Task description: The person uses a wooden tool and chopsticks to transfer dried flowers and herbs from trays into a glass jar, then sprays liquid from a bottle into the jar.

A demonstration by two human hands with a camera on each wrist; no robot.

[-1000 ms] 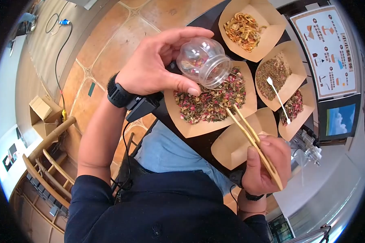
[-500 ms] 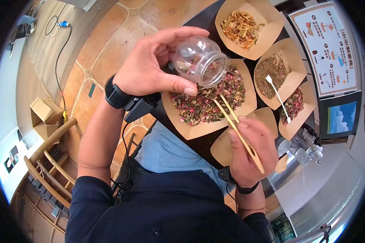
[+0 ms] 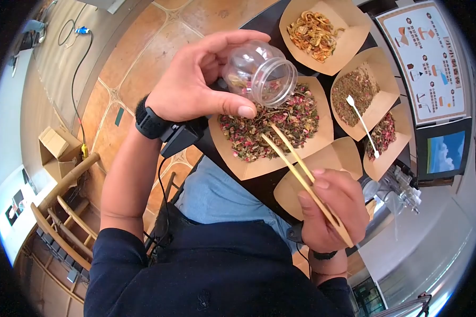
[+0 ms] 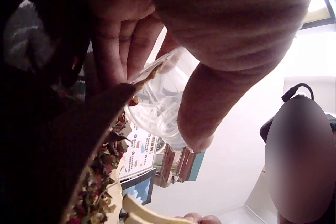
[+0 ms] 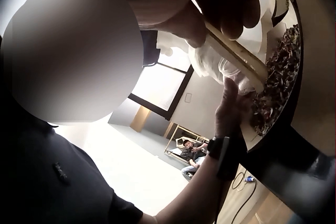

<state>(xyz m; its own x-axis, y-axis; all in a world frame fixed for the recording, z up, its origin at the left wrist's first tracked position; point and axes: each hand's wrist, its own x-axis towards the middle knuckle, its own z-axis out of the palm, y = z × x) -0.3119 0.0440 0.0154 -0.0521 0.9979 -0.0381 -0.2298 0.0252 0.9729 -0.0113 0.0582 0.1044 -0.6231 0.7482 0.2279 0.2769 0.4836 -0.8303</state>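
Note:
The left hand (image 3: 195, 79) grips a clear round jar (image 3: 256, 71), tilted with its mouth toward the lower right, over a paper tray (image 3: 243, 169) of dried petals and leaves (image 3: 296, 121). Some plant pieces show inside the jar. Wooden tongs (image 3: 307, 185) are pinched in the right hand (image 3: 336, 211), their tips at the petal mix just below the jar's mouth. In the left wrist view the thumb presses the jar (image 4: 163, 103). The right wrist view shows the tongs (image 5: 236, 58) reaching to the mix (image 5: 283, 77); whether they hold any piece, I cannot tell.
A tray (image 3: 349, 31) of dried peel stands at the back. Rightward are a tray (image 3: 383, 79) of brown crumbs with a white spoon (image 3: 362, 124) and a smaller petal tray (image 3: 378, 164). Another paper tray (image 3: 328, 158) sits partly behind the right hand. A printed board (image 3: 426, 63) stands at right.
The tongs' tips have moved left across the mix toward the jar's mouth, and the right hand has shifted left overall. The left hand and jar have moved slightly left.

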